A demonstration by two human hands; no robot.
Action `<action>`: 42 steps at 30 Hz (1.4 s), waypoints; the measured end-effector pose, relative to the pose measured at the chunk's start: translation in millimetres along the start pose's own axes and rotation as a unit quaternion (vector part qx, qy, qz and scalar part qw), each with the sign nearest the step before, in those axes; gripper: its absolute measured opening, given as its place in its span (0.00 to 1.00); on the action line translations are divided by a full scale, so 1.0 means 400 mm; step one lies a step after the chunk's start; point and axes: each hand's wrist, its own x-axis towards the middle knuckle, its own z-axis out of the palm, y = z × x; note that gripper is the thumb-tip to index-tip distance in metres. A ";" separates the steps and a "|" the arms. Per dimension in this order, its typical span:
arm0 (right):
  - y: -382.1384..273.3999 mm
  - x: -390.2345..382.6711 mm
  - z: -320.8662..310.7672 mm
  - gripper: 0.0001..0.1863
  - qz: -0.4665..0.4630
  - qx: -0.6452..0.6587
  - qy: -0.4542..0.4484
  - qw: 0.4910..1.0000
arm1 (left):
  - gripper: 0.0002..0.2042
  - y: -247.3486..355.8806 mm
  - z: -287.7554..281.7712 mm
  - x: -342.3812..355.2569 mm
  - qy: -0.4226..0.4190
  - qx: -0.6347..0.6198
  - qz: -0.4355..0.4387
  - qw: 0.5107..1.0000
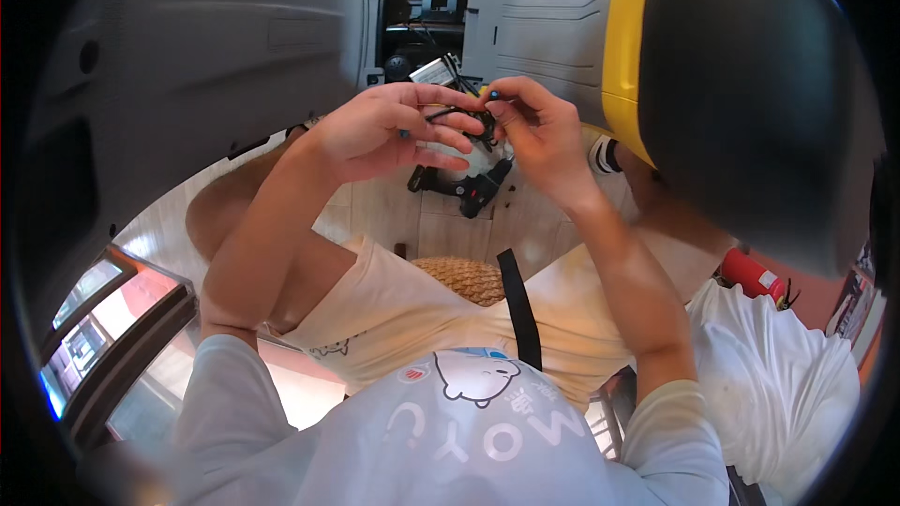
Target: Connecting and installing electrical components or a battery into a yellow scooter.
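In front of me, at an open compartment [422, 0] in a grey and yellow scooter, both my hands are raised close together. My right hand [539, 136] pinches a small blue piece [494, 95] between thumb and forefinger; its exact kind is too small to make out. Fingers spread, my left hand [380, 131] reaches toward the right fingertips. Black wires [483, 126] run behind and between the fingers of both hands. Another blue speck shows at the left palm. A silver box [433, 73] with leads sits at the compartment's near edge, just beyond my fingers.
Below my hands a black cordless drill [480, 189] lies on the tiled floor. The scooter's black seat [750, 103] rises at right, its grey body panel [234, 47] at left. A red cylinder [750, 274] and white cloth [769, 365] are at lower right.
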 end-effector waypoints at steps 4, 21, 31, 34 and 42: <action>-0.001 -0.004 -0.006 0.05 -0.011 -0.014 0.011 1.000 | 0.25 0.030 0.009 0.007 -0.025 0.024 -0.009 0.999; 0.006 -0.007 0.007 0.08 -0.094 -0.116 0.053 0.987 | 0.07 -0.004 0.018 0.063 0.209 0.669 0.116 0.704; -0.011 -0.001 0.019 0.07 -0.151 -0.193 0.056 0.968 | 0.07 -0.020 0.040 0.049 0.185 0.806 0.188 0.530; -0.003 -0.003 0.024 0.07 -0.169 -0.199 0.049 0.964 | 0.09 -0.023 0.044 0.056 0.176 0.807 0.183 0.533; -0.005 0.001 0.019 0.07 -0.207 -0.248 0.040 0.946 | 0.10 -0.036 0.027 0.064 0.182 0.825 0.158 0.512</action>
